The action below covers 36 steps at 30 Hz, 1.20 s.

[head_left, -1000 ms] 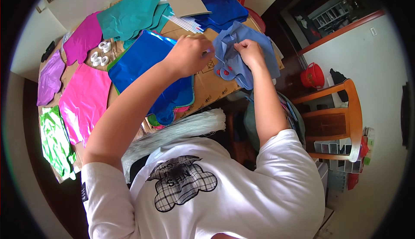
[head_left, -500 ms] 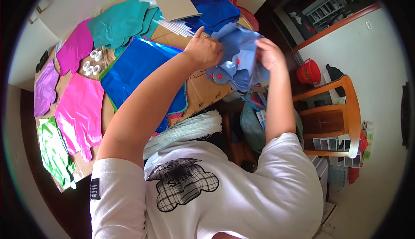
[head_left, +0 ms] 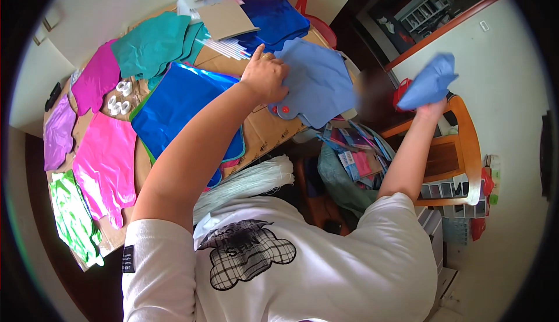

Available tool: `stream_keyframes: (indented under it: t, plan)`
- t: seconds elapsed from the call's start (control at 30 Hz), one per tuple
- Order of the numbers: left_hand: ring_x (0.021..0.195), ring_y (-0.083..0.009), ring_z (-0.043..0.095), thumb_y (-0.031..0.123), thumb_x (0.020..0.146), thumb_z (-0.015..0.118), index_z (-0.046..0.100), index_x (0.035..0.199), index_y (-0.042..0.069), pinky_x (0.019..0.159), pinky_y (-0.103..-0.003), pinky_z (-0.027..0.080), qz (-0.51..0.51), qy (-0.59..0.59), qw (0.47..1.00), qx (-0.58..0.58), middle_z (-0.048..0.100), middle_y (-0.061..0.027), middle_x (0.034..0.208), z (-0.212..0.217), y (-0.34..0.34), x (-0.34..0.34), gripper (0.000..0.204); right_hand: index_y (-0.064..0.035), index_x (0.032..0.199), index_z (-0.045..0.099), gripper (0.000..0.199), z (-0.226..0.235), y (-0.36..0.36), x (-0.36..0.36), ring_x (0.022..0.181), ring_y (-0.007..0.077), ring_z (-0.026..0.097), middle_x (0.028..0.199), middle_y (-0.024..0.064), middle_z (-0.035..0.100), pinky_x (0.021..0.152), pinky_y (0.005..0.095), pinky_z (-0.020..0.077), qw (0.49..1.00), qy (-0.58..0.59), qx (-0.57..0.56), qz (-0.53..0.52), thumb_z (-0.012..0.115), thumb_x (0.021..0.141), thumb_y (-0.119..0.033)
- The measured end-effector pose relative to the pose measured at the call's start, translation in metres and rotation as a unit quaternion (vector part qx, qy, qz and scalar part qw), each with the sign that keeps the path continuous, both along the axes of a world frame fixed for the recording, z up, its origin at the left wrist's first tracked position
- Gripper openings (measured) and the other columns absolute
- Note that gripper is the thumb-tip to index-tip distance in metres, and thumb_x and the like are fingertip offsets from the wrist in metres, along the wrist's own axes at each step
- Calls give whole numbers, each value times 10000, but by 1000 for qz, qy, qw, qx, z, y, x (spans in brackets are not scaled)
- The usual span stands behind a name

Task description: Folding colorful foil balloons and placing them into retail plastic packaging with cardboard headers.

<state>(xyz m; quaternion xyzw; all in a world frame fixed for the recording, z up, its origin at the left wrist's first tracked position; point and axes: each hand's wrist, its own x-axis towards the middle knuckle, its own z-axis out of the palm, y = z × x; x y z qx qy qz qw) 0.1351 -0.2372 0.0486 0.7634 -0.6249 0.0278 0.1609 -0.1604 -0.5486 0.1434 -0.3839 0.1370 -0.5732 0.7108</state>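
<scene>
At the table's right end lies a light blue sheet [head_left: 317, 80] with a scalloped lower edge and small red dots near its left corner. My left hand [head_left: 266, 77] is on the sheet's left edge, its fingers curled there and partly hidden. Out to the right, past the table, my right hand [head_left: 432, 110] is closed on the lower end of a folded light blue piece [head_left: 430, 82], which stands up from the fingers. To the left of the sheet lies a stack of shiny blue sheets [head_left: 177, 109].
White sticks [head_left: 227, 48], a brown card [head_left: 227, 20] and dark blue sheets [head_left: 273, 22] lie behind. Teal [head_left: 145, 45], pink [head_left: 105, 156] and green [head_left: 73, 217] pieces and white rolls [head_left: 120, 97] are on the left. A wooden chair [head_left: 466, 147] and a bag of packets [head_left: 349, 159] stand right.
My right hand has moved right, away from the table, with a folded light blue piece. A light blue sheet now lies flatter beside my left hand, which has barely moved.
</scene>
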Motion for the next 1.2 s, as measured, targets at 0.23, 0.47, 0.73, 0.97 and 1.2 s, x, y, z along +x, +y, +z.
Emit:
stream_keyframes:
  t: [0.23, 0.47, 0.73, 0.97, 1.2]
  plan:
    - [1185, -276, 535, 549, 868, 610, 552, 1292, 39, 1059, -450, 337, -28, 679, 715, -165, 615, -133, 1182, 55, 51, -9, 666, -31, 968, 634, 156, 30, 193, 120, 792, 151, 603, 900, 7, 634, 732, 265, 471, 903, 238, -312, 172, 655, 875, -153]
    - [922, -117, 627, 224, 946, 619, 581, 1172, 22, 798, -285, 518, 68, 750, 576, -317, 656, -74, 1056, 74, 189, -58, 305, -56, 864, 657, 107, 10, 316, 189, 904, 202, 576, 947, 55, 600, 819, 315, 452, 685, 211, -674, 180, 715, 776, -75]
    - [880, -149, 678, 154, 971, 553, 614, 1135, 48, 754, -307, 565, 91, 765, 455, -447, 685, -48, 1011, 52, 263, -54, 205, -3, 1242, 564, 421, -38, 302, 203, 989, 144, 617, 1137, 88, 642, 888, 298, 482, 797, 288, -31, 530, 656, 900, -233]
    - [739, -108, 658, 176, 935, 644, 659, 963, 12, 658, -256, 545, 254, 710, 498, -428, 688, -47, 866, 39, 271, -62, 167, 17, 1087, 640, 313, -38, 292, 223, 819, 119, 660, 974, 65, 700, 789, 252, 524, 796, 310, -136, 503, 731, 845, -159]
    - [584, -58, 560, 217, 897, 708, 660, 836, -15, 525, -212, 449, 363, 539, 676, -348, 635, -6, 690, 13, 283, -50, 245, -13, 810, 678, 292, -64, 268, 272, 597, 39, 404, 680, -53, 538, 542, 221, 318, 720, 467, -341, 383, 819, 772, -266]
